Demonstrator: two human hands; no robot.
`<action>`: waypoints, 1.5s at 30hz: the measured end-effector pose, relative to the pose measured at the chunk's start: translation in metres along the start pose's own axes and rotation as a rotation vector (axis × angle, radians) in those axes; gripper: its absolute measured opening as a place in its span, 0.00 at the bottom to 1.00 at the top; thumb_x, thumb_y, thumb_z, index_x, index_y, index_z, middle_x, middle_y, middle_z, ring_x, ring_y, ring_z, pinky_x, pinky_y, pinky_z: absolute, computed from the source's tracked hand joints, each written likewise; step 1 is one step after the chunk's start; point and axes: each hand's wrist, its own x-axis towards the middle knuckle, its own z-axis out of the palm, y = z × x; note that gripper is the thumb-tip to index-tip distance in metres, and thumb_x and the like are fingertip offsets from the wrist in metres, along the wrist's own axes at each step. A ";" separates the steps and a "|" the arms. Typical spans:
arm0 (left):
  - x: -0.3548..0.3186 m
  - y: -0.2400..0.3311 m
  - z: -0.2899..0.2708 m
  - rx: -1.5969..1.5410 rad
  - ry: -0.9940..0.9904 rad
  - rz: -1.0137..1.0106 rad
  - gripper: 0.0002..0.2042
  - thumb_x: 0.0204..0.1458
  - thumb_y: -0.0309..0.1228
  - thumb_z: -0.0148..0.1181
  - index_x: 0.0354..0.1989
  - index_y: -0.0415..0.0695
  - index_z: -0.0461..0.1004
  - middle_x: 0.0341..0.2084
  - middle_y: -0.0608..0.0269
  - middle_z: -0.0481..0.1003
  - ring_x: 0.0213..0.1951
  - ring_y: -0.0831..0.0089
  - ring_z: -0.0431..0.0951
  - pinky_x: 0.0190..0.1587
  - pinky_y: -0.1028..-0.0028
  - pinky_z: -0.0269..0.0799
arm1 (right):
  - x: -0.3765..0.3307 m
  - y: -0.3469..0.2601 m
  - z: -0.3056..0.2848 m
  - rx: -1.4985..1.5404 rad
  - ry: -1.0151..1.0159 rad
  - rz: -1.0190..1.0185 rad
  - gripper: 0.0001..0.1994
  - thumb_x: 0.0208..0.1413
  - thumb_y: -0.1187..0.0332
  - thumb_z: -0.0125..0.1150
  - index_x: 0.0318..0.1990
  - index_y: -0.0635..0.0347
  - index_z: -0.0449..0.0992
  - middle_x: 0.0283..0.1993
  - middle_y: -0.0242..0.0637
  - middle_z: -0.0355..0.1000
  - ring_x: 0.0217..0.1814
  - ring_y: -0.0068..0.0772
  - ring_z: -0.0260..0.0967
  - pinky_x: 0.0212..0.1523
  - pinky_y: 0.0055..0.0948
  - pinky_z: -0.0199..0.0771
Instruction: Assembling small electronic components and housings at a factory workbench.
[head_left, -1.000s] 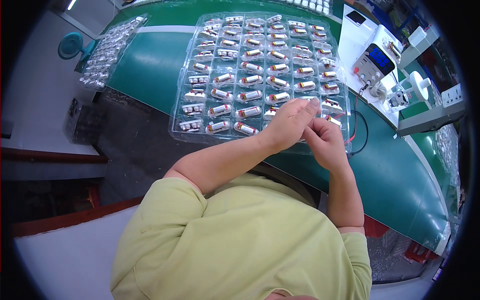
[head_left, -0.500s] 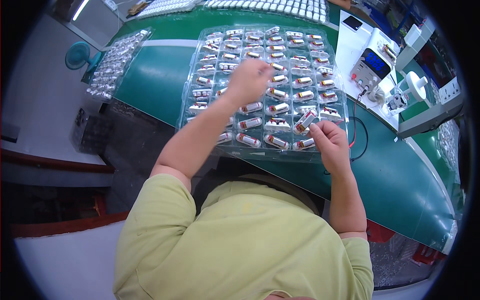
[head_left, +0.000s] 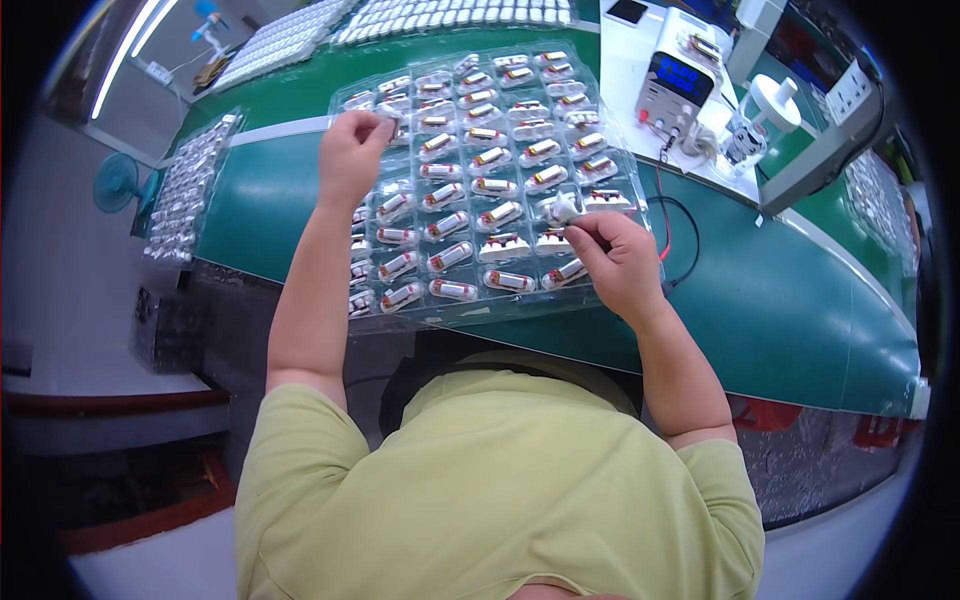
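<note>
A clear plastic tray (head_left: pixel 470 316) lies in front of me, its rows of pockets filled with small white oval units that carry silver cells and red-and-yellow ends. Over its far left side, my left hand (head_left: pixel 352 160) is closed in a pinch; its fingers hide whatever may be between them. At the tray's right side my right hand (head_left: pixel 618 262) pinches a small white unit (head_left: pixel 561 207) between thumb and forefinger. This unit is tilted just above the pockets, white side showing.
A power supply (head_left: pixel 676 85) with a lit blue display stands at the far right, its red and black leads running to the green table (head_left: pixel 770 300). Beside it are a white spool (head_left: pixel 774 103) and a grey post (head_left: pixel 825 150). More trays (head_left: pixel 190 190) lie left and behind.
My left hand has moved from the tray's middle to its far left side. The unit in my right hand has turned from silver cell to white side. The whole view has shifted.
</note>
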 end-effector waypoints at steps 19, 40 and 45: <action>-0.128 0.099 0.065 -0.872 -0.523 -0.361 0.23 0.49 0.22 0.59 0.57 0.39 0.66 0.44 0.56 0.73 0.27 0.84 0.66 0.32 0.81 0.66 | -0.004 -0.008 -0.007 -0.164 -0.068 -0.219 0.06 0.51 0.70 0.64 0.28 0.61 0.75 0.22 0.38 0.70 0.23 0.39 0.69 0.24 0.33 0.65; -0.132 0.099 0.081 -0.402 -0.581 0.057 0.26 0.46 0.21 0.67 0.57 0.42 0.69 0.37 0.67 0.75 0.35 0.83 0.73 0.39 0.81 0.70 | -0.004 -0.005 -0.010 0.053 -0.216 -0.064 0.06 0.53 0.70 0.61 0.29 0.62 0.73 0.25 0.43 0.69 0.26 0.43 0.68 0.27 0.34 0.67; -0.137 0.096 0.080 -0.488 -0.597 0.026 0.22 0.46 0.19 0.65 0.53 0.41 0.73 0.35 0.68 0.76 0.34 0.84 0.73 0.37 0.81 0.70 | -0.007 -0.010 -0.010 0.070 -0.368 -0.075 0.07 0.54 0.68 0.59 0.29 0.61 0.72 0.27 0.43 0.70 0.30 0.50 0.69 0.30 0.41 0.67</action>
